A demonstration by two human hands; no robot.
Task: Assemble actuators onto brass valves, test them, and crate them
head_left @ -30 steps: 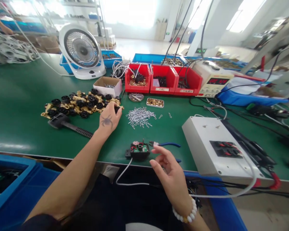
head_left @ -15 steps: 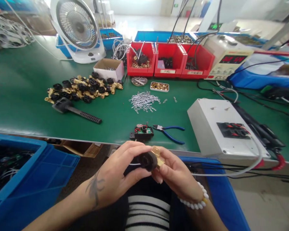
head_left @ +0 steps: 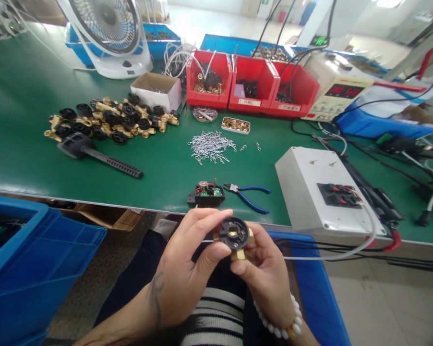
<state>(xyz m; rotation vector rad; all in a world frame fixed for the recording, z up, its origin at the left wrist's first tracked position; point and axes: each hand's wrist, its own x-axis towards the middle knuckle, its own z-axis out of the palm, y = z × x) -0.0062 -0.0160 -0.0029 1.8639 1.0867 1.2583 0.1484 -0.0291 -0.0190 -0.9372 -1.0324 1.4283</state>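
Between my two hands is a brass valve body with a round black plastic cap, its open face turned up toward me. My left hand pinches the black rim from the left with thumb and fingers. From the right, my right hand grips the brass part, thumb at the lower fitting. Just beyond, at the table edge, lies a small black housing with a green circuit board and red wires. Blue-handled cutting pliers rest open beside it. Farther back is a pile of silvery spring clips.
A black mallet lies before a heap of brass valves at left. Red bins, a tin of brass nuts and a fan stand behind. A grey box with cables sits right; blue crates flank below.
The valve body has been turned so the cap's open face points up toward me. My hands stay on it. The whole view has shifted slightly.
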